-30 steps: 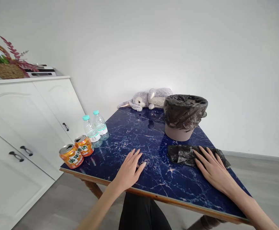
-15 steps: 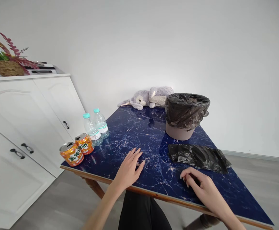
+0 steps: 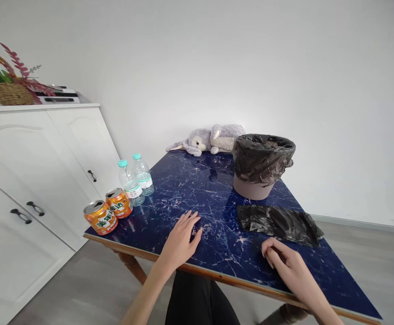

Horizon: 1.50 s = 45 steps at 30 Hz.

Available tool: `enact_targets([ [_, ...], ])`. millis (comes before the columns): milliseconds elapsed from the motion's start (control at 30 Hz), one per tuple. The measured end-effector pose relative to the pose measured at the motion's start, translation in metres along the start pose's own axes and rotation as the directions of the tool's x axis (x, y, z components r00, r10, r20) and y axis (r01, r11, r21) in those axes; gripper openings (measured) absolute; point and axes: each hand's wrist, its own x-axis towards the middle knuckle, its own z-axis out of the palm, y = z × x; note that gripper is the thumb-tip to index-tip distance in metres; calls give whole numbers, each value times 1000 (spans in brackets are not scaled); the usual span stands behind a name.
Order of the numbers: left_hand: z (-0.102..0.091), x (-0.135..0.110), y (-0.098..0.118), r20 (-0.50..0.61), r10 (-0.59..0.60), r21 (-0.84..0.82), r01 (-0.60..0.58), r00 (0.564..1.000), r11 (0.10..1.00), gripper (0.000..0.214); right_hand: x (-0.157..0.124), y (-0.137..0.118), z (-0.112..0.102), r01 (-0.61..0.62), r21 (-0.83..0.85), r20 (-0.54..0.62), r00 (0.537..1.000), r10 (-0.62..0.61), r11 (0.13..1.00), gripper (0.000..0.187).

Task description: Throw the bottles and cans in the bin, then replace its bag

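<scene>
My left hand [image 3: 180,241] lies flat on the blue marble table [image 3: 197,189], fingers stretched out, holding nothing. My right hand [image 3: 287,266] rests near the table's front edge with its fingers curled under and nothing visible in them. A folded black bin bag [image 3: 278,222] lies on the table just beyond my right hand, apart from it. Behind the bag stands a small pinkish bin [image 3: 261,164] lined with another black bag.
Two orange drink cans [image 3: 107,212] and two small water bottles [image 3: 136,179] stand at the table's left edge. A grey plush toy [image 3: 208,139] lies at the far edge by the wall. A white cabinet [image 3: 30,180] with a flower basket [image 3: 5,83] stands left.
My right hand has come off the folded black bag, drawn back toward the front edge and curled its fingers. The left hand has stayed flat in place.
</scene>
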Motion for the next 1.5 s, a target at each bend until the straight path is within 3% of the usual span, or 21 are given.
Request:
enact_targets([
  [367,-3,1,3,-21,12,-8,-12,1000,1000,42,2,-6,1,57,-18,-37,998,-58,998,32],
  [1500,-5,0,4,-43,13,-7,-13,999,1000,40,1,-10,0,52,-45,-25,998,-53,998,33],
])
